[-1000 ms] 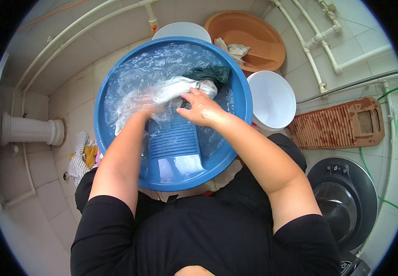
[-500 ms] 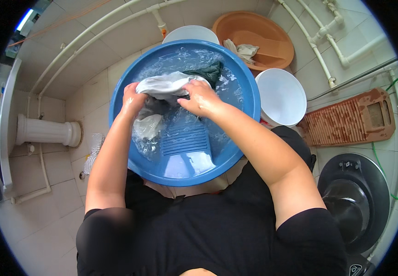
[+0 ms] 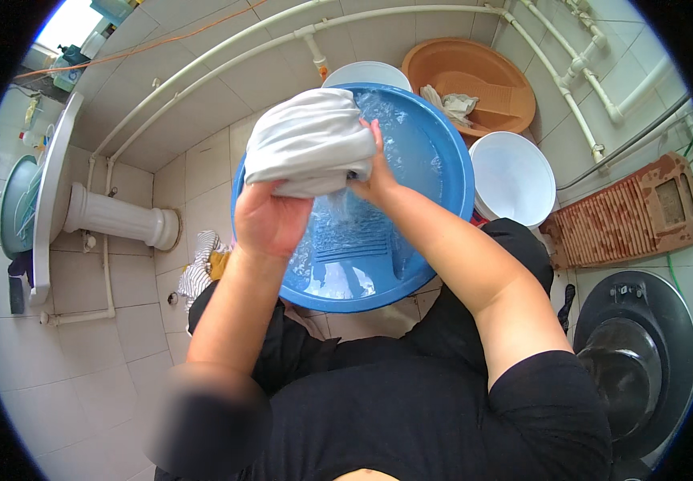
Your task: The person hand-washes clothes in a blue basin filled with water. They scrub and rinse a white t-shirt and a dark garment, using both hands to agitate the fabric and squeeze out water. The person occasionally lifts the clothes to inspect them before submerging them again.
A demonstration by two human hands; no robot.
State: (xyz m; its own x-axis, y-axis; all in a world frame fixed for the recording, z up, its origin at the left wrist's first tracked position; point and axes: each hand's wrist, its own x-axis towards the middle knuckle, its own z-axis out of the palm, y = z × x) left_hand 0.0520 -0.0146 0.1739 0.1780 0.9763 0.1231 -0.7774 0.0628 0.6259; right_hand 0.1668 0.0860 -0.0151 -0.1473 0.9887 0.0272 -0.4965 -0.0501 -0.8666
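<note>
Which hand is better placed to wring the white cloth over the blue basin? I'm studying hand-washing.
Probably left: the left hand cups the white cloth from below, while the right hand only pinches its edge above the blue basin.

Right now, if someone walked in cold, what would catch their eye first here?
The white wet cloth, bunched and held up by the left hand and right hand over the big blue basin of water in the middle. Next, the orange basin at the upper right, and the brown washboard lying on the tiles at the right.
</note>
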